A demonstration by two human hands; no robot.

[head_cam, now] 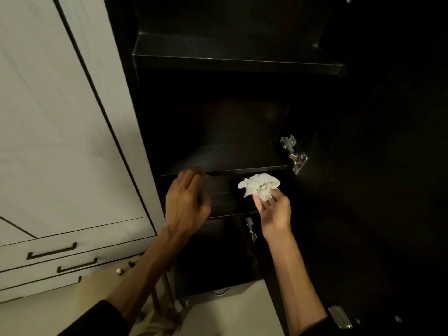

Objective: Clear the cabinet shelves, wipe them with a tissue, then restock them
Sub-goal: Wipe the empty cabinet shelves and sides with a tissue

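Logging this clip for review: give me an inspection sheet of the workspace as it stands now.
Surface: dark cabinet shelves, no items seen on them; interior dim.
Job's things: crumpled white tissue, pinched by the right hand in front of a lower shelf.
Clutter: two small bottle caps on the floor, bottom left.
Grippers: left hand holds nothing, fingers at the shelf edge.
Cables: nothing seen.
Surroundings: white cupboard with dark-handled drawers to the left; metal hinges on the cabinet's right side.
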